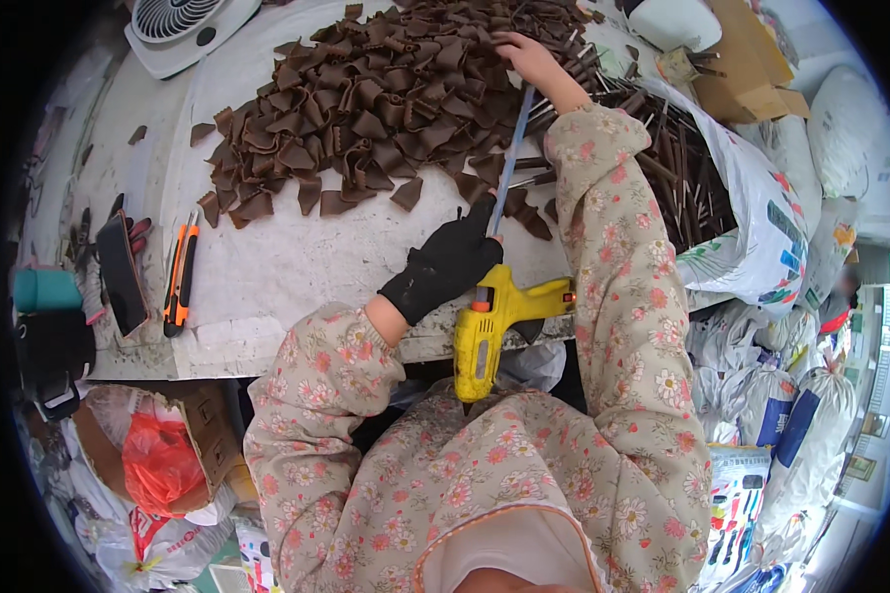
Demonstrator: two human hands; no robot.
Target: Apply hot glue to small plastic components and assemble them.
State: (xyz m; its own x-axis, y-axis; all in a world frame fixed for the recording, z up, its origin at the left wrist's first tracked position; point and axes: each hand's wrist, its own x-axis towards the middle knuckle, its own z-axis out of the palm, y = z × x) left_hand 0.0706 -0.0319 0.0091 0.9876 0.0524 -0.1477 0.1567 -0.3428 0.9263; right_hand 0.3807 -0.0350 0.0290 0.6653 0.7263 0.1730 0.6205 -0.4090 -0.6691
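My left hand, in a black glove, is closed beside a yellow glue gun. What its fingers hold, if anything, I cannot make out. A long, pale bluish glue stick runs out of the gun's back end, past that hand's fingertips. The gun's nozzle points toward me at the table's near edge. My bare right hand reaches to the far right side of a heap of brown, zigzag-edged pieces. Its fingers are stretched out and touch the heap.
Dark brown sticks fill a white printed bag on the right. Left on the table are an orange-black cutter, a phone and a white fan. A cardboard box with a red bag stands below; stuffed bags lie right.
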